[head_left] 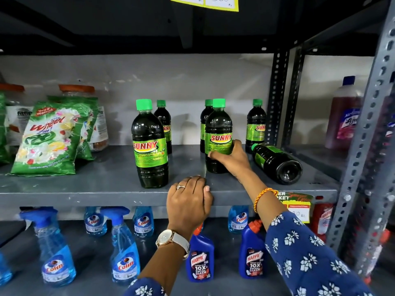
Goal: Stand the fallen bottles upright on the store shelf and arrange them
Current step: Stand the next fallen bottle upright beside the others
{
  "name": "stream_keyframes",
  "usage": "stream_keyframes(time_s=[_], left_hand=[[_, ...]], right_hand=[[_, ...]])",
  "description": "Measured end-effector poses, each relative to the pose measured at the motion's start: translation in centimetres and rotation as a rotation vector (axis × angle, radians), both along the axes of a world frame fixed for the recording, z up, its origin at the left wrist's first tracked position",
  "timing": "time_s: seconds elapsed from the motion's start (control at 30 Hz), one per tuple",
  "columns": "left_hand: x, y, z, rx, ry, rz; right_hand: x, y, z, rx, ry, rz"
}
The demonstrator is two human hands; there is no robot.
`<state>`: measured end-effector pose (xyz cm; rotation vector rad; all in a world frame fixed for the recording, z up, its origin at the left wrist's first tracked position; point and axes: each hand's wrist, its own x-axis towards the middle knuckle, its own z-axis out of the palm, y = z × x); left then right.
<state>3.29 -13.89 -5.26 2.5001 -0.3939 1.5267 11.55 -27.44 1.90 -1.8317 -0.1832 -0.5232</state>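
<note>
Dark Sunny bottles with green caps and green labels stand on the grey shelf. My right hand grips the lower part of an upright front bottle. Another upright front bottle stands to its left. Three more stand behind: a back left bottle, a back middle bottle and a back right bottle. One fallen bottle lies on its side at the right, base toward me. My left hand rests curled over the shelf's front edge, holding no bottle.
Green Wheel detergent packs and orange-lidded jars fill the shelf's left. A perforated steel upright bounds the right, with a pink bottle beyond. Blue Colin sprays and Harpic bottles stand on the shelf below.
</note>
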Motion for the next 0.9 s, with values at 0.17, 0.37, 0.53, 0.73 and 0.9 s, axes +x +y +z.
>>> stream_keyframes(time_s=[0.17,0.37,0.53,0.73,0.9], left_hand=[[-0.6,0.0,0.3,0.002,0.081,0.007],[-1.5,-0.2,0.6,0.003,0.17,0.025],[-2.1,-0.4,1.0,0.011,0.219,0.042],[-2.5,-0.5,1.1,0.006,0.222,0.047],[-2.5,-0.5,1.1,-0.011,0.193,0.025]], right_hand=[[-1.0,0.2,0.1,-0.098,-0.087,-0.054],[-3.0,0.0,0.3,-0.17,-0.076,-0.053],[-5.6,-0.5,-0.1,-0.167,-0.093,-0.018],[-7.4,-0.7,-0.5,-0.108,-0.121,0.003],[-8.0,-0.6,-0.6,-0.097,-0.146,0.008]])
